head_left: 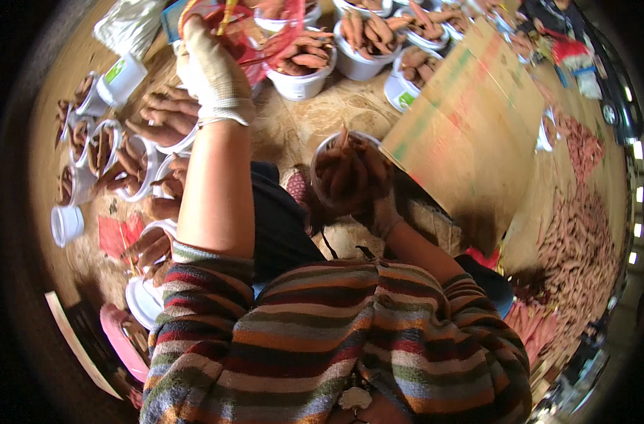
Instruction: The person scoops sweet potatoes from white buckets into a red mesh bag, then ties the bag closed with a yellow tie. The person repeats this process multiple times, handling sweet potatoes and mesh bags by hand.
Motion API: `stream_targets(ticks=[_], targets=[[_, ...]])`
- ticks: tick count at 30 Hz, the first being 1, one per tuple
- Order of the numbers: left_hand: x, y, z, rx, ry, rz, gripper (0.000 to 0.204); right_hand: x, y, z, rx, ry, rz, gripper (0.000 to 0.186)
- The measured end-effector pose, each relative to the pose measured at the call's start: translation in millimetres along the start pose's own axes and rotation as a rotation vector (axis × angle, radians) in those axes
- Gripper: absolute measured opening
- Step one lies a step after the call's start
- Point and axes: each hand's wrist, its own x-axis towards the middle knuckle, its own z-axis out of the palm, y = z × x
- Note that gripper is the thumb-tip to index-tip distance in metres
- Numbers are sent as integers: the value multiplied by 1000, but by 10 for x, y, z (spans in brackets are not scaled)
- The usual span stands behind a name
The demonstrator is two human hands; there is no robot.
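Note:
My left hand (pixel 205 78), in a cream knit glove, is raised at the top with fingers curled on a red mesh bag (pixel 276 49). Below and right of it stands a white bucket (pixel 318 177) filled with dark reddish sweet potatoes (pixel 347 162). My right hand (pixel 382 212) is at that bucket's right side, in shadow, its fingers too dark to make out. A large tilted cardboard sheet (pixel 467 120) lies beside the bucket, and my patterned shoe (pixel 295 187) is just left of it.
Several filled buckets (pixel 297 85) line the back and left, near a white sack (pixel 127 25) and red bags (pixel 117 237). A long spread of tubers (pixel 576 254) lies at right. Another person (pixel 548 18) is at the top right, near a dark vehicle (pixel 612 106).

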Motion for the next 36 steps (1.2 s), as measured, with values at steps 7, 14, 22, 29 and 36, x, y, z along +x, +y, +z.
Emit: stream_targets(ticks=[7, 14, 22, 29, 36], targets=[[-76, -296, 188, -14, -279, 133, 41, -1444, 276, -609, 123, 4, 119, 50], [-653, -208, 568, 97, -364, -70, 43, -2343, 525, -936, 394, 228, -78, 49], [-1168, -316, 793, 183, -349, 21, 52, -2957, 677, -1373, 625, 413, -333, 48], [-1245, -451, 848, 316, -541, 15, 52, -3316, 608, -1632, 822, 546, -543, 47], [-1445, -649, 1087, 130, -633, 130, 45, -3484, 530, -2128, 959, 690, -829, 47]])
